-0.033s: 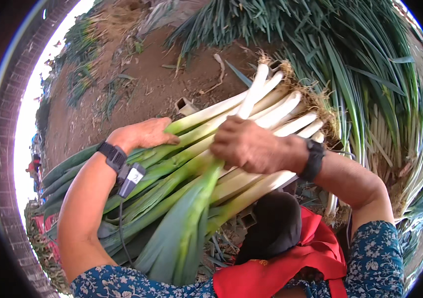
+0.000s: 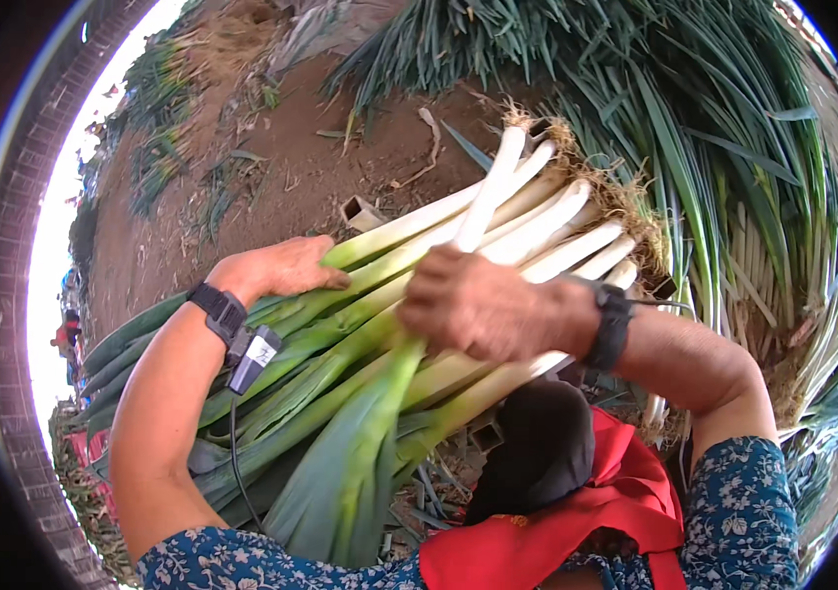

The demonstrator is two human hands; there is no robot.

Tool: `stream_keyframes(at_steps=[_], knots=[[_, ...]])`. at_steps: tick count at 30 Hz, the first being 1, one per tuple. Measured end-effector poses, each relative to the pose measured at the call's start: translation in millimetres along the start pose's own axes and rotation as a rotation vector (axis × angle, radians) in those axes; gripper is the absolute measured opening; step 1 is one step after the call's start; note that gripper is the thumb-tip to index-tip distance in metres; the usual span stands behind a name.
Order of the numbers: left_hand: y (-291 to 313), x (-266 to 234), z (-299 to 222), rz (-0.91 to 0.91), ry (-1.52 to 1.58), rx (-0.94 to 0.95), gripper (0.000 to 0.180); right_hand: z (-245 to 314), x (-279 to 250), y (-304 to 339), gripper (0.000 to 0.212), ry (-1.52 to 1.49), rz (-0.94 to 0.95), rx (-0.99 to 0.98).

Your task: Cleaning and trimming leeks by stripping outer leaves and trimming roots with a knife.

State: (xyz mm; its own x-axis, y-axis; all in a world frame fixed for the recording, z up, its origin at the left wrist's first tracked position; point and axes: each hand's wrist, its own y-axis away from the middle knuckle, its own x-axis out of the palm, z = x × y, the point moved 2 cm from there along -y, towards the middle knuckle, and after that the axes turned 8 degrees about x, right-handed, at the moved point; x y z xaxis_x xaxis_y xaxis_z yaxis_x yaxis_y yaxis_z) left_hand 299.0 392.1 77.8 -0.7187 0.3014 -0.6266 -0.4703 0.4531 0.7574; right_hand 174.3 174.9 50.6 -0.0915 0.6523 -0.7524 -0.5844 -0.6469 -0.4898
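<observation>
A leek point(image 2: 493, 187) is held by my right hand point(image 2: 478, 305), its fingers wrapped round the shank. The leek's white root end points away from me and its broad green leaves hang down toward my body. Beneath it lies a heap of leeks point(image 2: 335, 379), roots toward the far right and leaves toward the left. My left hand point(image 2: 286, 267) rests on the heap's far left side with its fingers stretched over the green stems. The right palm is hidden from view.
A large pile of leeks point(image 2: 674, 128) covers the far right ground. More leeks point(image 2: 158, 118) lie at the far left on bare soil point(image 2: 291, 147). A square tube end point(image 2: 362, 213) sticks out beyond the heap. Close to my body are a dark rounded thing point(image 2: 542, 442) and red cloth point(image 2: 556, 521).
My right hand and its leek have shifted slightly left and toward me. The left hand stays almost where it was on the heap.
</observation>
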Motion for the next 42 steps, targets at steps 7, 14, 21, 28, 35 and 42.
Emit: stream_keyframes(at_steps=[7, 14, 21, 28, 35, 42], knots=[[-17, -17, -12, 0.237, -0.185, -0.051, 0.056, 44, 12, -42, 0.024, 0.139, -0.163, -0.025], [-8, -20, -28, 0.251, -0.231, -0.135, 0.049, -60, 34, -23, 0.031, -0.290, 0.070, 0.502], [23, -4, -38, -0.190, 0.093, -0.035, 0.064, -67, 40, -27, 0.038, -0.276, 0.092, 0.597], [33, 39, -35, -0.269, -0.226, -0.037, 0.092, -92, 30, -18, 0.040, -0.302, 0.069, 0.583], [29, 51, -26, -0.263, -0.260, 0.005, 0.091, -136, -3, 46, 0.035, -0.024, 0.146, 0.729], [26, 58, -34, -0.348, -0.264, 0.079, 0.064, -143, 9, 55, 0.025, 0.041, 0.196, 0.719]])
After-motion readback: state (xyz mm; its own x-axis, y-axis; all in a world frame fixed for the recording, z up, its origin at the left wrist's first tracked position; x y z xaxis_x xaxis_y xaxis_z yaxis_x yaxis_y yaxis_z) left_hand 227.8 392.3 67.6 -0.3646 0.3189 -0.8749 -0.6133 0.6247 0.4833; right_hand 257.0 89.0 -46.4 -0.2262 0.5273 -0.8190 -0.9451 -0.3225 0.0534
